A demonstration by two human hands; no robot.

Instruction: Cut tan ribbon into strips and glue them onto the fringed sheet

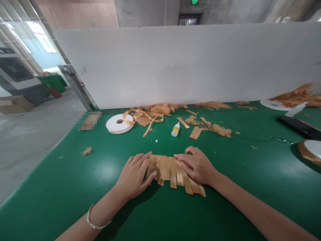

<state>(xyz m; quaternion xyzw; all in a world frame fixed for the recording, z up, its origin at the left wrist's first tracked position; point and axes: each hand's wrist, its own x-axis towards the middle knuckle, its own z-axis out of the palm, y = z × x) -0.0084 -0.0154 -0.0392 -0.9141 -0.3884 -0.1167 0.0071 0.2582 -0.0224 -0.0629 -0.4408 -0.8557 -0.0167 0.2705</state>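
Note:
A row of several tan ribbon strips point(173, 172) lies side by side on the green table point(75, 187), close to me. My left hand point(135, 175) rests flat on the left end of the row, fingers stretched out over the strips. My right hand point(197, 165) lies on the right end with its fingers extended and pressing the strips' top edge. Neither hand grips anything. A bracelet sits on my left wrist.
A white ribbon spool point(119, 123) with loose tan ribbon point(144, 117) lies further back. A small glue bottle point(175, 129), cut strips and frayed scraps point(220, 130) are scattered near a white partition wall point(185, 63). More spools point(311, 150) and a black bar point(299, 127) lie right.

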